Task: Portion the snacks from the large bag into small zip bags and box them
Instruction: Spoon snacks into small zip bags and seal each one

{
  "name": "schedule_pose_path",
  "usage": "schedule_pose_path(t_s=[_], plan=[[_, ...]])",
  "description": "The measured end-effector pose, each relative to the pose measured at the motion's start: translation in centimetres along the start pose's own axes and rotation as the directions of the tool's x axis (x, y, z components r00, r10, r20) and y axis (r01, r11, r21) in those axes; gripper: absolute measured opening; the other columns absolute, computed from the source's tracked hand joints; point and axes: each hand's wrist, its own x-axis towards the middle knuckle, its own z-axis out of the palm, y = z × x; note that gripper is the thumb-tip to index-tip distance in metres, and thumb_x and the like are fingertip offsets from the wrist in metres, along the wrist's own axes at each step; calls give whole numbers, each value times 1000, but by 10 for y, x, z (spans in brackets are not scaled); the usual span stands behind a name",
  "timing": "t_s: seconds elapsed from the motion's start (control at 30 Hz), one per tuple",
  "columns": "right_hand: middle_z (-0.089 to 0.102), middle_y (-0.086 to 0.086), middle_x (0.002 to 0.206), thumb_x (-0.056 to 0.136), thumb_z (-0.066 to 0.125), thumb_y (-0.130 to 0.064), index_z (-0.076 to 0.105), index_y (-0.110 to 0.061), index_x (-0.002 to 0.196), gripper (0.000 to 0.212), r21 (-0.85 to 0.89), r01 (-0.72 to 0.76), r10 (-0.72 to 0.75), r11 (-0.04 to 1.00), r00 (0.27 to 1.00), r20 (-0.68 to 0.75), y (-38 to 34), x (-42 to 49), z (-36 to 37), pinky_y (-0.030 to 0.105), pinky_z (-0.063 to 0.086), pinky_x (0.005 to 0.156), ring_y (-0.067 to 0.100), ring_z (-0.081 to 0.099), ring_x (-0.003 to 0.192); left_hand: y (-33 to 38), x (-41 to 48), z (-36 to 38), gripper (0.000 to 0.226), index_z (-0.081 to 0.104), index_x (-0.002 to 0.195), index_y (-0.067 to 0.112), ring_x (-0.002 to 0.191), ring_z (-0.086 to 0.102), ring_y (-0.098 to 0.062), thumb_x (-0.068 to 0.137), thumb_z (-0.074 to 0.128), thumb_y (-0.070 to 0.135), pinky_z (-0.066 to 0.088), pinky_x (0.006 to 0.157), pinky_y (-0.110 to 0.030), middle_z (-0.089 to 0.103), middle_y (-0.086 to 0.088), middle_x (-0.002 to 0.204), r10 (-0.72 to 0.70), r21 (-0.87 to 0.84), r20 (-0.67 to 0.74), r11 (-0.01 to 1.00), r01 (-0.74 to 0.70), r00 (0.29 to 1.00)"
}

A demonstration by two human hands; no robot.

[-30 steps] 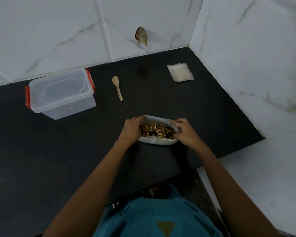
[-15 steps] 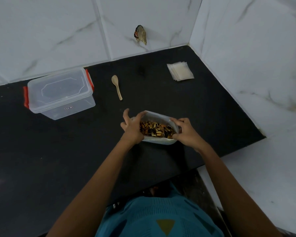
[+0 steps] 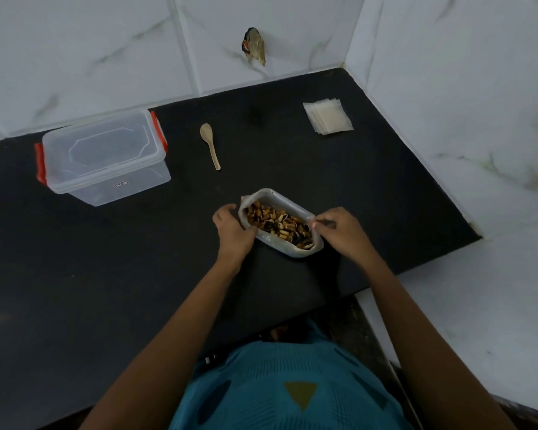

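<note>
The open clear plastic bag of brown and black snacks (image 3: 278, 223) stands between both hands, touching each. It rests on the black table (image 3: 106, 274). Farther back lie a small wooden spoon (image 3: 210, 144), a lidded clear plastic box with red clips (image 3: 106, 153) and a stack of small clear zip bags (image 3: 328, 117), below the white marble-tiled wall (image 3: 90, 51). The left hand (image 3: 233, 231) curls round the bag's left end. The right hand (image 3: 339, 231) pinches its right rim.

Snack bag (image 3: 277, 244) open (brown snacks (image 3: 278, 219) inside).
</note>
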Motion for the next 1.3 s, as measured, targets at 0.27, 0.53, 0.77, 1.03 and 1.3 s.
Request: schedule_pose_path(t_s=[0.27,0.53,0.77,1.03,1.3], plan=[[64,2,111,86,60,-11,60,-15,114,29,20,27,-27,999,1000,-13,-16,30,18,28,50,87,12,60,99,-12,-3,15,42,31,105,15,106,52,-18,81,63,2,49,85,-28,47,-11,117,-180,-156,18,971,181,983],[58,-11,77,85,58,-4,56,-19,81,16,85,47,-33,995,987,-158,-1,19,19,14,44,65,7,60,82,9,0,7,27,45,99,15,89,56,-10,83,65,6,49,78,-25,56,2,96,-60,-169,-101,985,42,993],[61,-6,92,87,55,-4,62,-19,87,16,130,38,-9,991,977,-215,1,19,12,16,45,69,5,57,84,22,17,19,13,64,97,11,92,58,-9,87,59,5,50,82,-23,61,1,98,36,-81,-49,996,-40,998],[58,-2,104,88,58,-12,60,-17,97,11,19,-13,16,1000,989,-146,15,31,5,29,49,75,8,55,87,21,25,42,17,61,104,13,98,55,-8,91,53,6,49,89,-27,59,-4,114,55,-86,22,995,-52,998],[59,-8,102,82,67,-25,59,-26,86,9,25,-34,35,999,999,-29,18,41,-6,34,49,81,9,57,92,16,28,46,31,51,107,20,109,54,-15,85,57,-1,52,90,-37,48,-7,127,41,-73,170,997,-29,985]])
